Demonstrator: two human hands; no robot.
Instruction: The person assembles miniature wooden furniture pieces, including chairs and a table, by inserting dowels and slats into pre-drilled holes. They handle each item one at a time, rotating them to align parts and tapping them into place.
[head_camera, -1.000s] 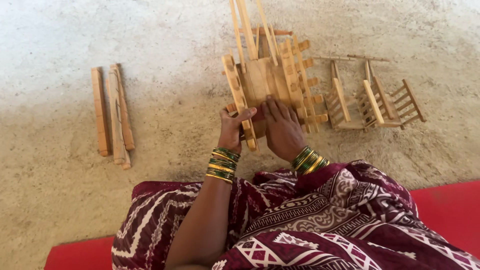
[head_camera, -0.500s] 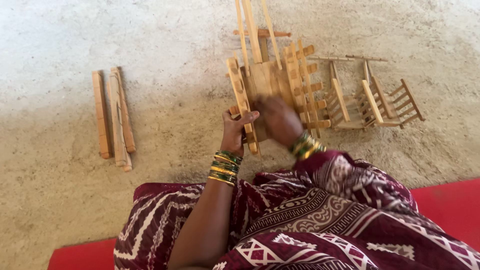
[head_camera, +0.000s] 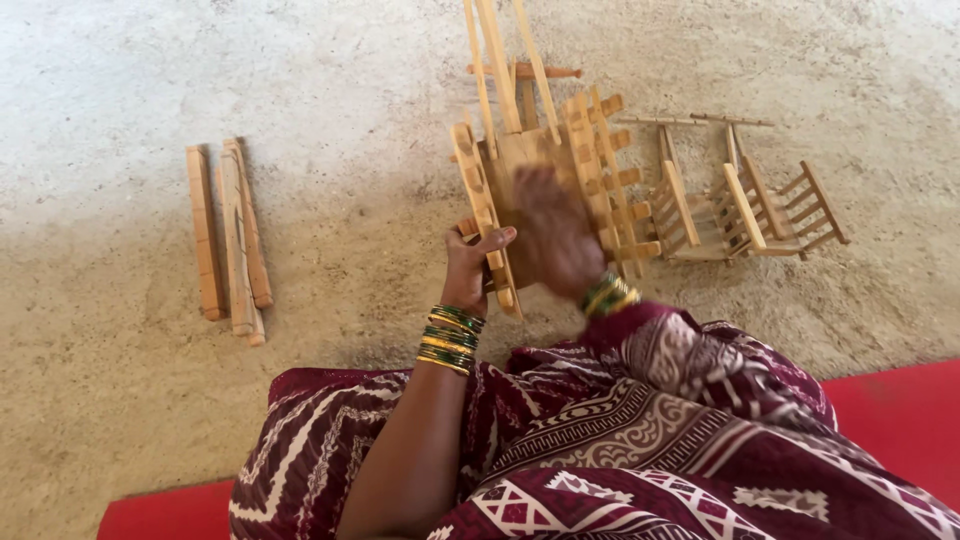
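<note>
You hold a light-coloured wooden frame (head_camera: 540, 170) made of thin slats, tilted up off the sandy floor. Two long side rails carry rows of short notched pegs, a flat panel sits between them, and slim rods rise from its top. Your left hand (head_camera: 470, 265) grips its lower left rail; your right hand (head_camera: 555, 235), blurred, presses the panel.

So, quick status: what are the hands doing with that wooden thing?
Left hand grips the wooden frame at its lower left edge. Right hand lies flat on its middle, blurred. Loose wooden strips on the ground to the left, small wooden rack to the right; neither touched.
</note>
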